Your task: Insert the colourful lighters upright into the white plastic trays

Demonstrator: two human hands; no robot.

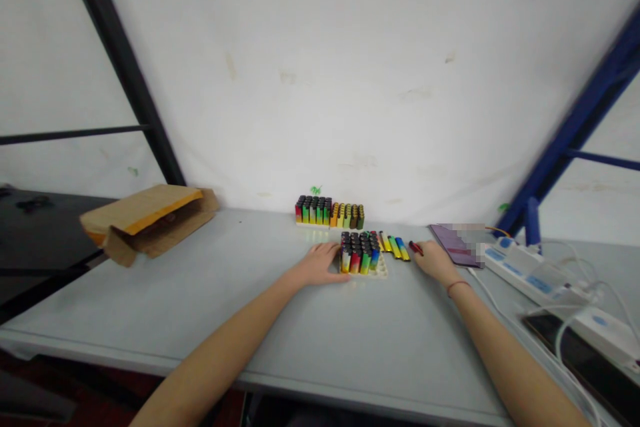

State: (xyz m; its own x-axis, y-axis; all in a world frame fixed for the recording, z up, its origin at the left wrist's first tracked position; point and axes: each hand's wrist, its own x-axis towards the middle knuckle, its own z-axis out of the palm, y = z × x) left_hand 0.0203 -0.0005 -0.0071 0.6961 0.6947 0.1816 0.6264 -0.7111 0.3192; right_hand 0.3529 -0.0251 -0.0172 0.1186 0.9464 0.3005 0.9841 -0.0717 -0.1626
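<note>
Colourful lighters (355,261) with black tops stand upright in rows in a white slotted tray (383,270). Bare slots show along the tray's right side. My left hand (323,264) grips this tray from the left, its thumb at the front edge and its fingers partly hidden behind the lighters. To the right, my right hand (431,260) is closed on a red lighter (415,248) with a dark end, low over the table. Between the tray and that hand, several yellow, green and blue lighters (395,247) lie side by side.
Behind, against the wall, two more groups of upright lighters stand, one black-topped (313,211), one yellowish (347,216). An opened brown paper bag (150,213) lies left. Rightward are a purple flat item (456,247), white power strips (530,280) with cables, and a dark phone-like slab (575,353).
</note>
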